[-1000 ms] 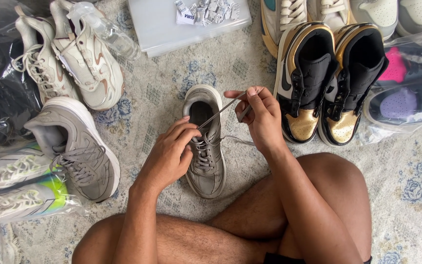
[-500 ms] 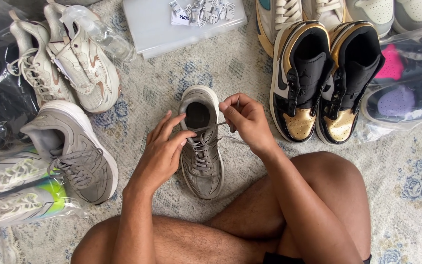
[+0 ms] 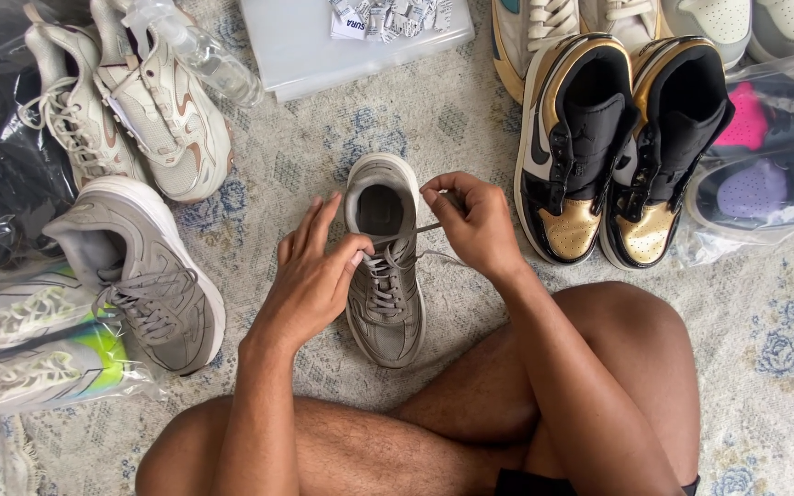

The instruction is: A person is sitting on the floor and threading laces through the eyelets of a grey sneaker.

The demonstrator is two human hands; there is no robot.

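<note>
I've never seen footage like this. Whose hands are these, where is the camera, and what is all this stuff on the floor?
There is no machine here: a person sits cross-legged on a patterned rug with a camera worn on the head, so you look down at that person's own two bare hands. Between them stands a grey sneaker. The left hand rests on its laces, and the right hand pinches a grey lace and draws it sideways across the shoe's opening. Around it lie the matching grey sneaker, a cream pair, a black and gold pair, some shoes in clear bags, a clear bottle and a flat pale box.
</note>
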